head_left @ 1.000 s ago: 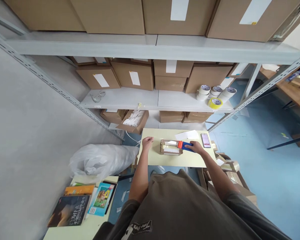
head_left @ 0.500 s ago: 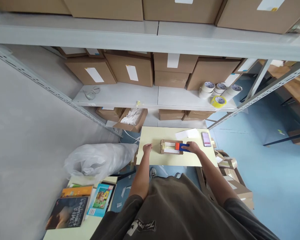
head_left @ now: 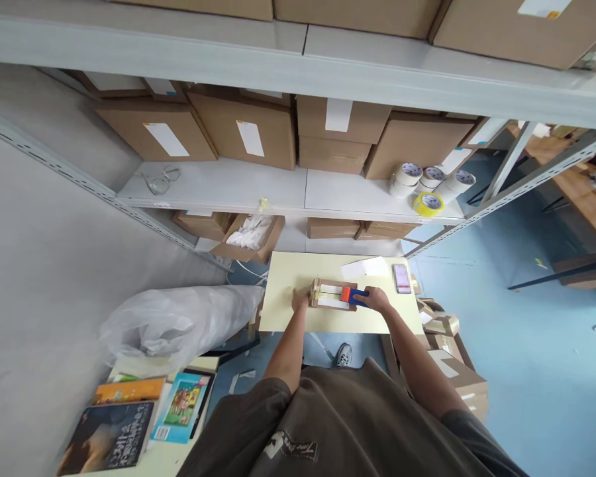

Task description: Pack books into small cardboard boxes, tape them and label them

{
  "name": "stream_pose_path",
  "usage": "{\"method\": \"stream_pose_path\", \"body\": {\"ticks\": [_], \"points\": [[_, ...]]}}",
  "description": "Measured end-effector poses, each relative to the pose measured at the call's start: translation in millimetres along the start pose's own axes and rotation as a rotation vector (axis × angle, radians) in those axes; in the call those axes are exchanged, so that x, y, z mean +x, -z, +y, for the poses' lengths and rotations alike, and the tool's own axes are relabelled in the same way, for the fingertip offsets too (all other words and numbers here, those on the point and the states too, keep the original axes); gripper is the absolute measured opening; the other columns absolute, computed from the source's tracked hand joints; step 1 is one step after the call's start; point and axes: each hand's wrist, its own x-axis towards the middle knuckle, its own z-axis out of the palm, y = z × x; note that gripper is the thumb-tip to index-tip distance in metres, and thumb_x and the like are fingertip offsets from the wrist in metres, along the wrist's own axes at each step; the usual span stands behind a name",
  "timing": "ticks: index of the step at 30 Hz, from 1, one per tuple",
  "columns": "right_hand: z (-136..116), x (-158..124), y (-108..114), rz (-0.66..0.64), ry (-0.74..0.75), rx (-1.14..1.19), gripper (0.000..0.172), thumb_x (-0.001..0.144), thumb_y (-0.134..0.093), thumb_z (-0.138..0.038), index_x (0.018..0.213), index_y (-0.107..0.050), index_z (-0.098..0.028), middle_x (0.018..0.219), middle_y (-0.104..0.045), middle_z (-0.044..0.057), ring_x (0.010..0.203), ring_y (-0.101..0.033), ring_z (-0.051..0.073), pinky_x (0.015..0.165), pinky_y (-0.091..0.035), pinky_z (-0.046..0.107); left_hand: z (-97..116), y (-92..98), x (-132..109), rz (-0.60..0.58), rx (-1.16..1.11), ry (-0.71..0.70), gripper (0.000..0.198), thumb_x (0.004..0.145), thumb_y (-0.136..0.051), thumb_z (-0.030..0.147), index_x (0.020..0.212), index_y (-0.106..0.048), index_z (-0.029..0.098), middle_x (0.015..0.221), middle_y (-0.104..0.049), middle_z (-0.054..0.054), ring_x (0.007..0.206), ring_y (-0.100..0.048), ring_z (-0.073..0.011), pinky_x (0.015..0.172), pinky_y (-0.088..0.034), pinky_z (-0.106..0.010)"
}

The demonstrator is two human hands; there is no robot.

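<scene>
A small cardboard box [head_left: 334,307] lies on the pale yellow table [head_left: 283,321], with white strips on its top and clear tape running along the middle. My right hand [head_left: 377,299] is closed around the handle of a blue and orange tape dispenser [head_left: 350,295], whose orange head rests on the box's right part. At the box's left end, my left hand [head_left: 300,300] presses against the side, thumb held away from the other fingers. Some of its fingertips are hidden at the box edge.
White paper [head_left: 365,267] and a phone [head_left: 402,279] lie at the table's back right. Shelving ahead holds cardboard boxes, tape rolls [head_left: 406,179] and glasses [head_left: 159,180]. A plastic-wrapped bundle [head_left: 179,324] and books [head_left: 112,430] are on the left; cartons [head_left: 454,371] stand right.
My left hand has moved right, from beside the box onto its left end, and its fist has loosened. The tape dispenser stays on the box in my right hand. The view has shifted slightly.
</scene>
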Motion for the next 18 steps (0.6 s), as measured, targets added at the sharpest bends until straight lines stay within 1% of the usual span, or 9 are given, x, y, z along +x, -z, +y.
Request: {"method": "stream_pose_path", "body": {"ticks": [2, 4, 6, 8, 10, 13, 18], "points": [[-0.2, 1.6, 3.3, -0.011, -0.003, 0.012, 0.042, 0.087, -0.071, -0.063, 0.092, -0.077, -0.021, 0.092, -0.078, 0.013, 0.083, -0.072, 0.028, 0.065, -0.044, 0.030, 4.5, 3.3, -3.7, 0.045, 0.018, 0.013, 0.056, 0.086, -0.074, 0.042, 0.135, -0.067, 0.014, 0.131, -0.073, -0.020, 0.124, -0.067, -0.0366, 0.100, -0.050, -0.040], [2.2, 3.1, 5.9, -0.030, 0.020, 0.037, 0.039, 0.088, -0.069, -0.059, 0.092, -0.077, -0.022, 0.093, -0.079, 0.012, 0.083, -0.072, 0.027, 0.064, -0.044, 0.030, 9.6, 3.4, -9.2, 0.063, 0.019, -0.038, 0.052, 0.095, -0.066, 0.043, 0.139, -0.063, 0.016, 0.139, -0.070, -0.017, 0.130, -0.065, -0.0311, 0.106, -0.047, -0.035], [6.4, 4.4, 7.2, -0.048, 0.054, 0.054, 0.038, 0.089, -0.068, -0.058, 0.092, -0.077, -0.022, 0.094, -0.079, 0.011, 0.083, -0.072, 0.027, 0.064, -0.043, 0.030, 14.4, -1.0, -15.9, 0.010, 0.028, -0.149, 0.044, 0.101, -0.057, 0.045, 0.137, -0.064, 0.021, 0.136, -0.072, -0.014, 0.131, -0.064, -0.0270, 0.109, -0.046, -0.033], [12.0, 5.2, 7.7, -0.060, 0.085, 0.063, 0.039, 0.091, -0.067, -0.060, 0.092, -0.076, -0.022, 0.094, -0.079, 0.011, 0.082, -0.072, 0.026, 0.064, -0.043, 0.030, 18.2, -9.1, -22.6, -0.078, 0.057, -0.244, 0.041, 0.104, -0.052, 0.047, 0.134, -0.066, 0.023, 0.128, -0.076, -0.013, 0.128, -0.066, -0.0273, 0.107, -0.047, -0.034], [19.9, 5.2, 8.7, -0.058, 0.105, 0.073, 0.043, 0.091, -0.067, -0.064, 0.091, -0.075, -0.022, 0.091, -0.078, 0.011, 0.081, -0.071, 0.026, 0.063, -0.042, 0.030, 20.7, -19.9, -28.8, -0.116, 0.101, -0.266, 0.041, 0.106, -0.048, 0.047, 0.133, -0.066, 0.023, 0.123, -0.077, -0.013, 0.123, -0.069, -0.0288, 0.104, -0.049, -0.036], [38.4, 3.1, 12.5, -0.025, 0.110, 0.084, 0.047, 0.089, -0.069, -0.069, 0.089, -0.074, -0.022, 0.089, -0.077, 0.010, 0.082, -0.071, 0.026, 0.064, -0.041, 0.030, 22.2, -40.2, -38.1, -0.085, 0.180, -0.242, 0.042, 0.107, -0.045, 0.046, 0.134, -0.066, 0.021, 0.121, -0.077, -0.015, 0.119, -0.070, -0.0302, 0.101, -0.049, -0.036], [77.2, -6.9, 19.8, 0.040, 0.084, 0.099, 0.048, 0.087, -0.071, -0.071, 0.087, -0.074, -0.023, 0.091, -0.077, 0.010, 0.084, -0.070, 0.024, 0.065, -0.040, 0.028, 22.1, -81.3, -59.2, -0.065, 0.260, -0.228, 0.045, 0.107, -0.046, 0.048, 0.137, -0.065, 0.020, 0.118, -0.076, -0.017, 0.116, -0.071, -0.0328, 0.098, -0.049, -0.037]]}}
